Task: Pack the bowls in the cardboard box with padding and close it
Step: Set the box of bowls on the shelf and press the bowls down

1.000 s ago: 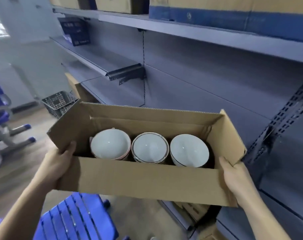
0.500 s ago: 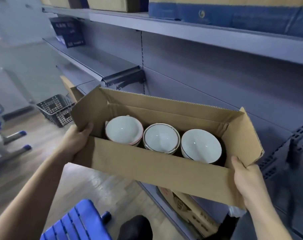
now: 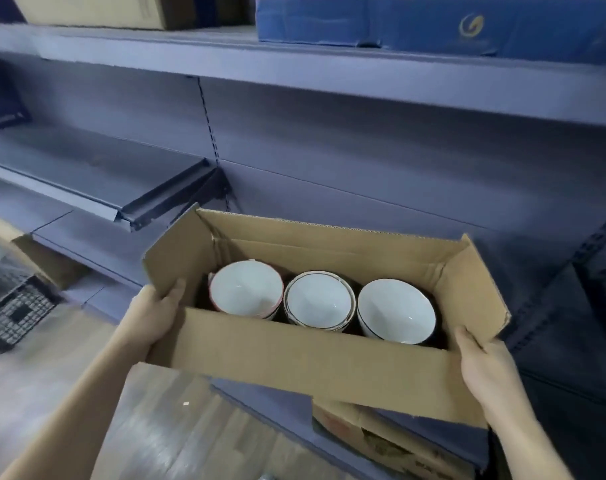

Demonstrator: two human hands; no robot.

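— So where's the cardboard box (image 3: 305, 362) in the head view?

— Held in the air before grey shelving (image 3: 364, 140), flaps open, three white bowls (image 3: 318, 299) in a row inside.

— And the hands?

— Left hand (image 3: 156, 315) grips the left end, thumb over the flap; right hand (image 3: 481, 362) grips the right end — the box sits between them.
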